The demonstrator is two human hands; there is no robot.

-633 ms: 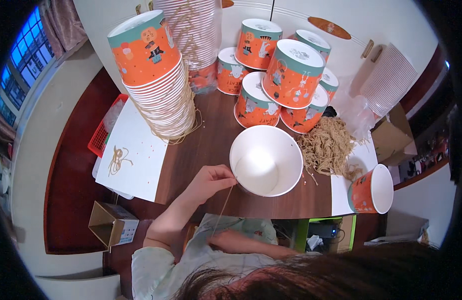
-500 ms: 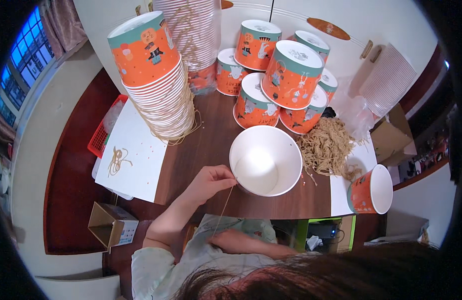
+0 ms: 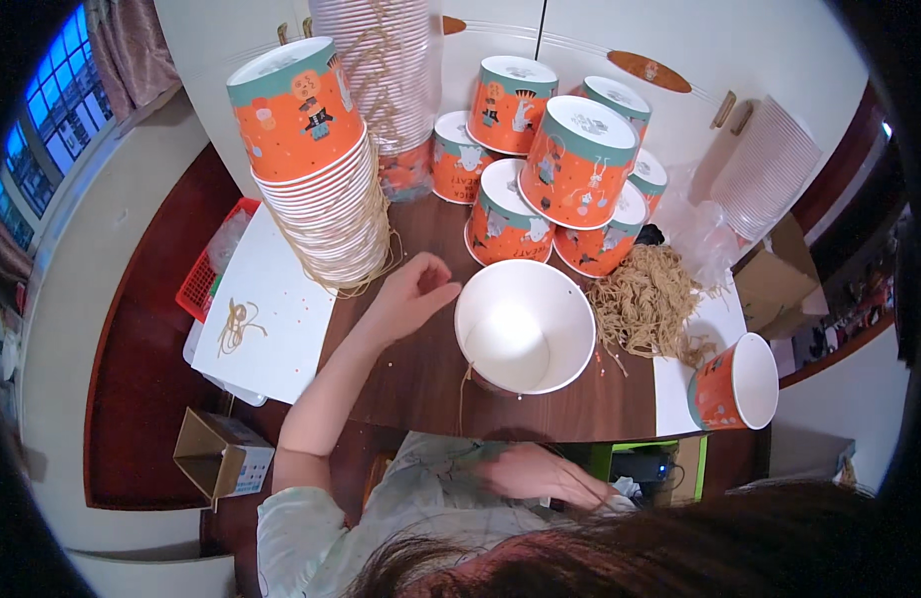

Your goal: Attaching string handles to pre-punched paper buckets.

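Note:
A white-lined paper bucket (image 3: pixel 525 327) stands on the table in front of me, its mouth facing up. A thin tan string (image 3: pixel 464 394) hangs from the left side of its rim toward the table's front edge. My left hand (image 3: pixel 415 296) is just left of the bucket, fingers loosely curved and thumb apart from them, with nothing visible between. Low over my lap, below the table edge, my right hand (image 3: pixel 530 472) is smeared by motion, and its fingers cannot be made out.
Upside-down orange buckets (image 3: pixel 582 164) are piled at the back. To the left rises a nested bucket stack (image 3: pixel 316 199) draped with strings. A heap of tan strings (image 3: pixel 645 299) lies right of the bucket, another bucket (image 3: pixel 736 384) on its side at the right edge. Loose strings (image 3: pixel 239 327) lie on white board.
My left hand has let go of the string at the bucket's rim and moved up and away. My right hand has shifted right over my lap.

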